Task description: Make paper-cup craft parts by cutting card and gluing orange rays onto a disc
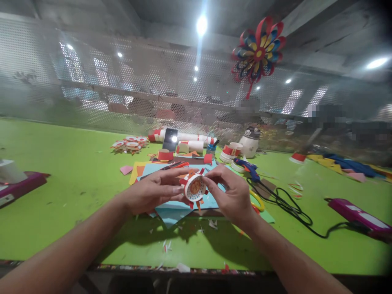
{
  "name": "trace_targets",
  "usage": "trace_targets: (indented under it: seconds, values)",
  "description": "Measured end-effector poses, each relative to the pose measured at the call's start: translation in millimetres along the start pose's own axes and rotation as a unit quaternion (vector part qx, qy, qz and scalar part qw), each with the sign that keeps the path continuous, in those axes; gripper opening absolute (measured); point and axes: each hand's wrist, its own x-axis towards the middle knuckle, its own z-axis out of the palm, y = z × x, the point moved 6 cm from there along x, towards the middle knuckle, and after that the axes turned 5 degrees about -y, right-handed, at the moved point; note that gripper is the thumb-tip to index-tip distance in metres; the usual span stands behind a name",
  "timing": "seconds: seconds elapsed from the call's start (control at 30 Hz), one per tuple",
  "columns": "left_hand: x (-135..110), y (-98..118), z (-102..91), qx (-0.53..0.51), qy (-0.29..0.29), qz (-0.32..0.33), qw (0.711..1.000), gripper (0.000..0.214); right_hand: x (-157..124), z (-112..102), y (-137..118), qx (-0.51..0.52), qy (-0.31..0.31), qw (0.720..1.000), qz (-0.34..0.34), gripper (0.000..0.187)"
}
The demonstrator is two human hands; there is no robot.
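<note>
My left hand (pixel 156 190) and my right hand (pixel 231 192) hold between them a small white paper cup craft (pixel 194 187) with red and orange paper strips around its rim and an orange disc in the middle. The fingers of both hands pinch it from the sides, a little above sheets of blue paper (pixel 176 210) on the green table (pixel 76 175). Yellow-handled scissors (pixel 256 201) lie just right of my right hand, partly hidden behind it.
A blue glue gun (pixel 248 167) with a black cord (pixel 290 208) lies right of centre. Paper cups, red rolls, a white tube (pixel 186 136) and finished flower crafts (pixel 130 143) sit further back. Purple devices lie at the far left (pixel 21 183) and right (pixel 358 212). A paper pinwheel (pixel 259 51) hangs on the mesh wall.
</note>
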Motion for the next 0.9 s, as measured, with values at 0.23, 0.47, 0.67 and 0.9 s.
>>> trace_targets:
  seconds: [0.23, 0.47, 0.67, 0.9]
  values:
    - [0, 5, 5.6, 0.059, 0.009, 0.005, 0.998, 0.047, -1, -2, -11, -0.07, 0.002, 0.993, -0.091, 0.008]
    - [0, 6, 3.5, 0.103, 0.006, -0.001, 0.995, 0.048, -4, 1, -17, -0.111, -0.012, 0.986, -0.122, 0.009]
    - [0, 4, 0.9, 0.104, 0.024, -0.002, 0.994, 0.046, -5, 2, -19, -0.154, -0.015, 0.98, -0.124, 0.009]
    - [2, -2, -0.4, 0.05, 0.006, 0.019, 0.999, 0.044, -5, 3, -19, -0.172, -0.025, 0.978, -0.116, 0.011]
